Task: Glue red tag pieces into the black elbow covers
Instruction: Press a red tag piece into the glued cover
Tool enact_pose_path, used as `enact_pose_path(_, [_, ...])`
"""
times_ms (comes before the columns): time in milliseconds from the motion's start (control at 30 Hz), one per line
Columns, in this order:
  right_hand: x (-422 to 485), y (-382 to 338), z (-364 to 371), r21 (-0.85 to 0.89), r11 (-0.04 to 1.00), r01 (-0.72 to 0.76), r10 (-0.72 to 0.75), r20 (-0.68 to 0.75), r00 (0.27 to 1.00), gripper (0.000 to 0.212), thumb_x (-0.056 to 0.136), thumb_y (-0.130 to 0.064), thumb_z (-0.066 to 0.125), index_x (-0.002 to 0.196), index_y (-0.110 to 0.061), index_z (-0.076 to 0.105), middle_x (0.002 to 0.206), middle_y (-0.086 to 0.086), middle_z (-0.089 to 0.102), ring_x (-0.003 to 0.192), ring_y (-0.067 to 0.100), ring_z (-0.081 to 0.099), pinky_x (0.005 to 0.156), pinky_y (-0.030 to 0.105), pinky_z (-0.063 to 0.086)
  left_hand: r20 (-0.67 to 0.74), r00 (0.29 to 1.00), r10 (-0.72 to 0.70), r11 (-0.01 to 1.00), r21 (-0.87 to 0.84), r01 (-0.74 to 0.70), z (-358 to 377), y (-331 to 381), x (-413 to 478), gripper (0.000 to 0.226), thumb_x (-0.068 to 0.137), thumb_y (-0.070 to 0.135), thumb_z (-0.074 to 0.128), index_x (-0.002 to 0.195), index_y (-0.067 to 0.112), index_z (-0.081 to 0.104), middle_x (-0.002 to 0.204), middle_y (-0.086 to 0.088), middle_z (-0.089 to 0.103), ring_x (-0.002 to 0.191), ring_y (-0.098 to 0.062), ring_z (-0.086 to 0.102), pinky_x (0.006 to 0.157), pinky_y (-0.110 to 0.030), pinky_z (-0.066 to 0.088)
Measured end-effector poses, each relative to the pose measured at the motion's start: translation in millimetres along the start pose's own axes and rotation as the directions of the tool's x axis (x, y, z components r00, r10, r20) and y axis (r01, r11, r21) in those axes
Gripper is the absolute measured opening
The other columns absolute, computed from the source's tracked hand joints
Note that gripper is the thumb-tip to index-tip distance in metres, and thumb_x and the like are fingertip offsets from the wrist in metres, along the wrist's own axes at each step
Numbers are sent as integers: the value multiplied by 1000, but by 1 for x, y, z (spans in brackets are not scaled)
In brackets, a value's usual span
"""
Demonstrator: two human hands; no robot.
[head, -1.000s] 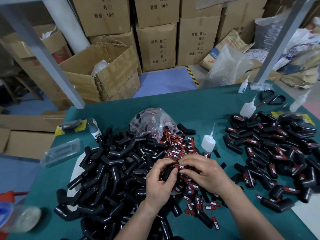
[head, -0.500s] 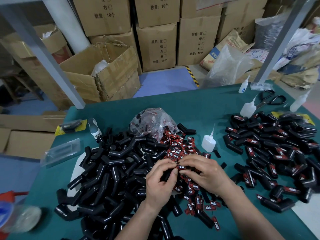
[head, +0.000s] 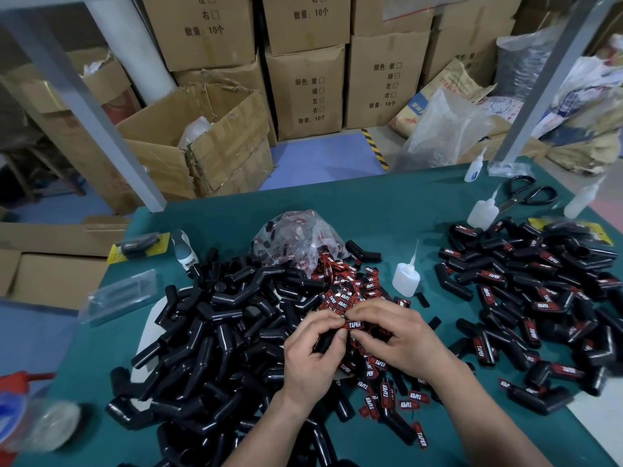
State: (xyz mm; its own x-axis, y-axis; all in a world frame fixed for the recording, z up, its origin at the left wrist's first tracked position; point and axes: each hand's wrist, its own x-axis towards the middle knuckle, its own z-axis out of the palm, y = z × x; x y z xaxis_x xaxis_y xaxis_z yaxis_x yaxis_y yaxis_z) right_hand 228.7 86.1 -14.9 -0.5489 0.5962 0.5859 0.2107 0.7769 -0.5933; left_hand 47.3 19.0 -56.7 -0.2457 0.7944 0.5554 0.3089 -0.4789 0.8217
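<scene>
The left hand (head: 312, 360) has its grip clamped round a smooth black elbow cover (head: 324, 342), a bent rubbery tube, over the middle of the bench (head: 387, 210), which is covered in teal cloth. The right hand (head: 401, 342) pinches a flat red tag (head: 354, 325) by its right end, grip closed on it. The tag lies against the cover's upper end, with the left fingertips at its other end. White letters on a black band across the tag read "TAPER".

Just beyond the hands, a heap of loose red tags (head: 344, 291) spills from a crumpled clear plastic bag (head: 296, 237). More tags lie scattered toward the near edge, each printed "TAPER". A big pile of plain black covers (head: 215, 332) fills the left half of the bench; some show ribbed bands at the bend. Toward the right edge lies a pile of tagged covers (head: 539, 298), their red labels facing up.

A translucent squeeze bottle (head: 406, 278) with a long thin nozzle stands just right of the tag heap. Black-handled scissors (head: 529, 195) lie near the far right corner, among three similar bottles.

Behind the bench, brown cardboard cartons (head: 306, 92) are printed "数量: 10个", with tick boxes after "颜色: 紫", "绿", "左" and "右".
</scene>
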Motion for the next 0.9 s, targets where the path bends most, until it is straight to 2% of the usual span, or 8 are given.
enact_pose_path(267, [-2,5,5,-24,1000,19,-19,6,1000,18,95,-16,71,108,-4,73,114,3,68,105,11,67,87,32,58,44,999,-28,999,28,27,1,2,2,17,95,17,71,111,21,73,116,16,68,109,-13,70,95,-26,55])
enact_pose_path(333, [-2,6,6,-71,997,42,-41,20,999,18,98,-19,68,111,-8,73,119,1,66,109,12,65,90,32,56,45,995,-93,996,12,93,0,3,2,22,95,21,70,117,25,72,120,17,69,112,-14,69,97,-28,55])
enact_pose_path(433, [-3,7,8,-147,985,88,-82,46,996,17,99,-21,67,113,-14,73,124,-3,64,109,12,64,89,30,55,17,970,-242,967,-83,242,-2,8,1,43,91,23,71,133,29,63,123,14,72,116,-14,70,99,-23,54])
enact_pose_path(567, [-5,8,10,-197,978,71,-64,44,997,16,96,-19,70,110,-12,72,118,0,65,106,14,65,84,33,57,23,950,-311,947,-81,312,0,9,1,39,85,31,73,119,47,67,110,10,76,104,-17,74,91,-30,59])
enact_pose_path(667, [-4,5,13,-211,971,110,-100,58,993,19,99,-17,65,116,-12,70,125,3,64,111,19,63,90,34,54,1,943,-332,941,-74,331,0,6,0,32,83,31,74,115,34,70,108,7,77,101,-19,75,89,-36,60])
enact_pose_path(733, [-5,4,15,-196,974,113,-101,69,992,20,101,-18,62,118,-11,71,127,5,63,115,19,62,92,34,54,-7,954,-299,951,-86,297,-1,7,1,32,86,27,72,117,27,68,108,9,76,101,-16,74,89,-31,60])
enact_pose_path(800, [-4,2,18,-118,992,53,-50,34,998,19,99,-16,66,115,-10,73,126,4,63,116,18,62,92,34,54,-3,963,-270,957,-108,268,-2,8,1,31,88,22,68,119,22,67,111,10,75,104,-15,73,90,-24,57])
enact_pose_path(900, [-1,0,20,45,998,-37,38,-31,999,17,93,-11,73,110,-9,75,121,0,63,113,16,64,92,32,54,-10,965,-263,957,-132,260,-1,9,0,31,89,20,67,119,22,67,114,9,75,106,-16,73,93,-23,56])
